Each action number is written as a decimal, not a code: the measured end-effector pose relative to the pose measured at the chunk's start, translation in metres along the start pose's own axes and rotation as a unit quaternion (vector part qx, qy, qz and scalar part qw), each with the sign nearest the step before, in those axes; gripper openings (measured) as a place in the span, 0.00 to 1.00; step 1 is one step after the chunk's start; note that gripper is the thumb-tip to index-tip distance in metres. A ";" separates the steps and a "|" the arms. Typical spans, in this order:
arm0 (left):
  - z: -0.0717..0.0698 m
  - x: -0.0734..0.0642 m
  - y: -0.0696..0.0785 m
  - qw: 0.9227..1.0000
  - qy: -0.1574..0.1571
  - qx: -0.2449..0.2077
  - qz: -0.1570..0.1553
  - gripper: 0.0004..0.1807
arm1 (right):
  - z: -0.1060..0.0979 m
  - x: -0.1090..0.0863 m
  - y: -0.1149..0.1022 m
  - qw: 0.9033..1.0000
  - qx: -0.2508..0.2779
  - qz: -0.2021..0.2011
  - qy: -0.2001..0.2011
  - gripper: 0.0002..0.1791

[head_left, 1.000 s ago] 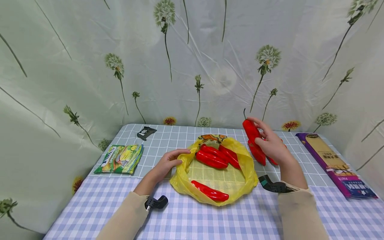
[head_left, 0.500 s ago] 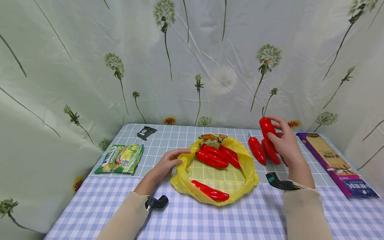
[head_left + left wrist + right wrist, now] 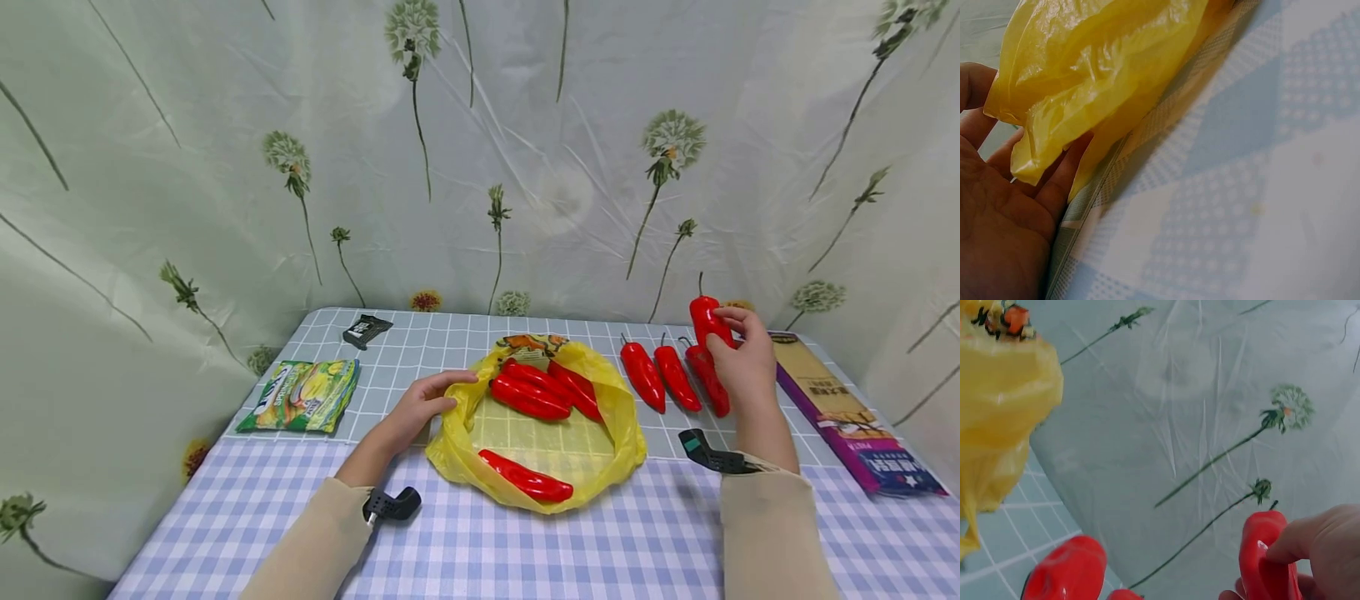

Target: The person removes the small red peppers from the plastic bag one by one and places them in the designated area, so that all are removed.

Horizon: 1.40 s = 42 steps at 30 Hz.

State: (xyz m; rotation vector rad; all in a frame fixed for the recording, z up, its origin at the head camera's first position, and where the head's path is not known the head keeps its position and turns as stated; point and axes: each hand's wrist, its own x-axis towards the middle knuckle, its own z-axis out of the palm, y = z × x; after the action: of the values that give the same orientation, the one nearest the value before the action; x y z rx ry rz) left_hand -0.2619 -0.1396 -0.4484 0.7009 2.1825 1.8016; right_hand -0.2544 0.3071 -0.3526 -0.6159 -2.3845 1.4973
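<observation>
On the worktop (image 3: 480,562), the yellow bag (image 3: 452,442) has three peppers (image 3: 530,398) inside toward twelve o'clock, and one loose pepper (image 3: 525,477) toward six. At its nine o'clock, the left hand (image 3: 414,410) touches the rim, thumb and fingers apart. Between two and three o'clock, the right hand (image 3: 746,354), clamped on the held pepper (image 3: 707,322), has moved further right in the last half second; thus the row of peppers (image 3: 642,377) is less covered, and the held pepper seems raised at its outer end. It looks red, glossy, slightly tilted, its thin stem (image 3: 701,284) upward.

The right hand (image 3: 747,354) has carried its red pepper (image 3: 704,317) rightward; the row's third pepper (image 3: 709,385) shows more
</observation>
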 end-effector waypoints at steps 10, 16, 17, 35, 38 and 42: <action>0.000 0.001 0.000 1.000 -0.002 0.000 0.005 0.25 | -0.003 0.010 0.020 0.998 0.026 0.047 0.043 0.29; 0.000 0.000 0.000 1.000 -0.002 0.001 0.003 0.25 | -0.004 0.016 0.031 0.994 0.053 0.076 0.055 0.27; 0.000 0.000 0.000 1.000 -0.002 0.000 0.003 0.25 | -0.004 0.017 0.033 0.993 0.059 0.080 0.057 0.28; -0.001 0.000 0.000 1.000 -0.002 -0.006 -0.001 0.24 | -0.007 0.030 0.068 0.977 0.136 0.139 0.088 0.29; -0.001 0.000 -0.001 1.000 -0.003 -0.007 -0.002 0.24 | -0.008 0.032 0.073 0.973 0.153 0.144 0.095 0.30; -0.001 0.001 -0.001 1.000 -0.003 -0.007 0.000 0.24 | -0.008 0.034 0.080 0.973 0.145 0.148 0.099 0.31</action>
State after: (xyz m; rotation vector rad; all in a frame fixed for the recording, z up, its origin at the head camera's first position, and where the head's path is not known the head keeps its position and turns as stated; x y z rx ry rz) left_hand -0.2630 -0.1402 -0.4494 0.7024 2.1642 1.8088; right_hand -0.2639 0.3600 -0.4213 -1.0281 -1.9388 1.7653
